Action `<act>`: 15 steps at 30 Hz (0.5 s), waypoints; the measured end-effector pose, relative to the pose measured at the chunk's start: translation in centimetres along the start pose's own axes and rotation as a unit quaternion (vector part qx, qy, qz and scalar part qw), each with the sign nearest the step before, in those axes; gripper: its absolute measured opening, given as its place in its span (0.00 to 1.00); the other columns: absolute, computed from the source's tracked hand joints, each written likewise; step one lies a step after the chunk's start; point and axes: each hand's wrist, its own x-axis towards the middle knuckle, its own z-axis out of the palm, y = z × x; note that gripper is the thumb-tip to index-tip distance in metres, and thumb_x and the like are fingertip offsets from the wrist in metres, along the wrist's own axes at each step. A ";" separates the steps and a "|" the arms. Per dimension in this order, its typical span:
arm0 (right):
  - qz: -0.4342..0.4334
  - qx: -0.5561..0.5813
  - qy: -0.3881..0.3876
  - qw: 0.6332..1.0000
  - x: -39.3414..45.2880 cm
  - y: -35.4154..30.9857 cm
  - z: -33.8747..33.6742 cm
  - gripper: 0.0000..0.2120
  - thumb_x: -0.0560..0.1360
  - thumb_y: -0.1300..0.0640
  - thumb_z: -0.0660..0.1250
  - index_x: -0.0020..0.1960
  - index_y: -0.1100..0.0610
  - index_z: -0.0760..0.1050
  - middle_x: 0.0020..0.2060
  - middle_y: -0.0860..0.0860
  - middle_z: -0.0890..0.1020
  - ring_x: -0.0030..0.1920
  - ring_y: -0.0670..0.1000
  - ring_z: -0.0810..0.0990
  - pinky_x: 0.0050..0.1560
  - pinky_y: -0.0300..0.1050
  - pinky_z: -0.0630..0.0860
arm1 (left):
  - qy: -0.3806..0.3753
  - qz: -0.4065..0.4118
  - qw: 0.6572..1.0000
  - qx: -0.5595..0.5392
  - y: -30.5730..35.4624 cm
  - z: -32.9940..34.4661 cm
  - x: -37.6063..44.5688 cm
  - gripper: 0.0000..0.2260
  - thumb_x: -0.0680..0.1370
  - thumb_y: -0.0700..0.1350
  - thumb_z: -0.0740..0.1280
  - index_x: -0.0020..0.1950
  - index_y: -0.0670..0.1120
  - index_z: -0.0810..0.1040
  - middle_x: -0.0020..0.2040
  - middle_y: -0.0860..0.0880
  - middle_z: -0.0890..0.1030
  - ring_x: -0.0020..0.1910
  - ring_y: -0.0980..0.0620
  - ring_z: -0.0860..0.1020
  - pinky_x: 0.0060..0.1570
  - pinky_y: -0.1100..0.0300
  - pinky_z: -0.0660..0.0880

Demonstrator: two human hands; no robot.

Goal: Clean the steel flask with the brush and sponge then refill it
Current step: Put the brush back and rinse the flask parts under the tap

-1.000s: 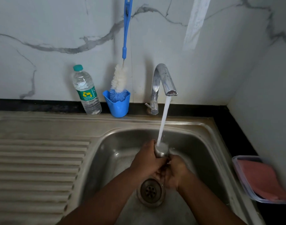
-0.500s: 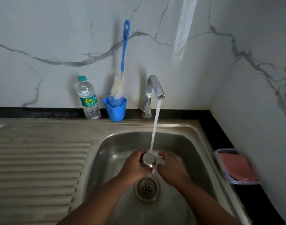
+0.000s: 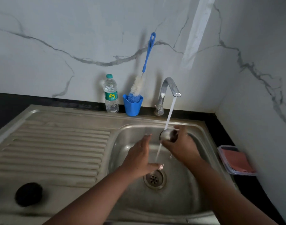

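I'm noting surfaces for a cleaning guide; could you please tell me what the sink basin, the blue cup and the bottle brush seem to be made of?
The sink basin looks like brushed stainless steel: grey, with dull, smeared reflections. The blue cup seems to be moulded plastic, with even, opaque colour and a matte surface. The bottle brush appears to have a blue plastic handle, a thin wire stem, and white and blue bristles, probably synthetic.

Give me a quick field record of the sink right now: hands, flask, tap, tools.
left hand: open, fingers straight, holds nothing, over the basin
right hand: grip around the steel flask
tap: running, stream hits the flask and falls toward the drain
bottle brush: standing in the blue cup, untouched
plastic water bottle: beside the cup, capped
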 end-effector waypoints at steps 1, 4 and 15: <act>-0.019 0.011 0.043 0.999 -0.1 -0.4 -0.5 0.30 0.69 0.45 0.74 0.65 0.50 0.65 0.53 0.49 0.78 0.53 0.52 0.79 0.51 0.44 0.73 | -0.006 -0.012 1.000 0.026 -0.6 -0.2 -0.4 0.51 0.72 0.63 0.72 0.82 0.47 0.42 0.82 0.45 0.49 0.80 0.47 0.53 0.76 0.53 0.55; -0.055 0.021 0.088 0.994 -0.2 -0.7 -0.4 0.26 0.71 0.45 0.72 0.62 0.52 0.65 0.51 0.50 0.77 0.48 0.54 0.79 0.48 0.48 0.75 | -0.027 -0.047 0.996 0.069 -2.3 -0.8 -1.7 0.48 0.74 0.65 0.68 0.82 0.47 0.44 0.82 0.44 0.50 0.80 0.45 0.53 0.77 0.50 0.55; -0.047 -0.168 -0.071 0.982 -2.6 -0.4 4.5 0.23 0.74 0.45 0.67 0.64 0.51 0.62 0.60 0.54 0.75 0.54 0.57 0.79 0.49 0.49 0.76 | -0.072 -0.069 0.986 0.132 -5.1 -1.6 -4.3 0.43 0.77 0.65 0.64 0.82 0.47 0.47 0.82 0.44 0.50 0.81 0.45 0.49 0.79 0.47 0.48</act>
